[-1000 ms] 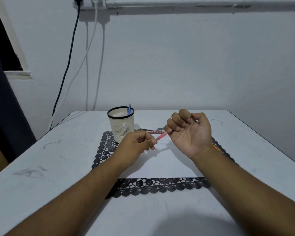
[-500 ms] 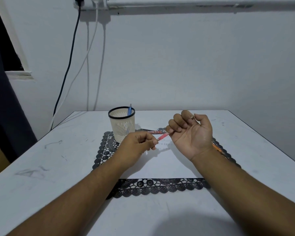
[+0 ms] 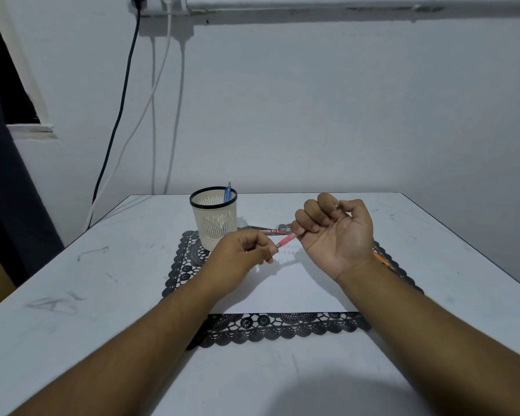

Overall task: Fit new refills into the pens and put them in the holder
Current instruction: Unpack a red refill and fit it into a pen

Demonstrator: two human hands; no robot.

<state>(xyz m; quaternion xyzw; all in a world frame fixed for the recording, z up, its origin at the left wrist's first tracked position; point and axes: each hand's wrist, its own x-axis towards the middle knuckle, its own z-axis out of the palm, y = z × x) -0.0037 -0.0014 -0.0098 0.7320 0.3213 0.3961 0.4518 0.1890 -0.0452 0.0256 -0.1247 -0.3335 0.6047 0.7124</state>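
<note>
A red translucent pen (image 3: 286, 240) spans the gap between both hands above the mat. My right hand (image 3: 335, 232), palm up with fingers curled, grips its far end. My left hand (image 3: 240, 255) pinches the near end with thumb and forefinger. A cream mesh holder (image 3: 215, 225) with a black rim stands just left of the hands, with one blue pen (image 3: 227, 192) upright inside. Another red pen (image 3: 266, 231) lies on the mat behind the hands. An orange pen (image 3: 383, 259) pokes out from under my right wrist.
A black lace mat (image 3: 270, 328) with a white sheet (image 3: 285, 292) on it lies mid-table. The white table (image 3: 72, 283) ends at a wall behind. Cables (image 3: 123, 94) hang down the wall at back left.
Both hands hold nearly the same pose on the red pen. The right hand's fingers shifted slightly.
</note>
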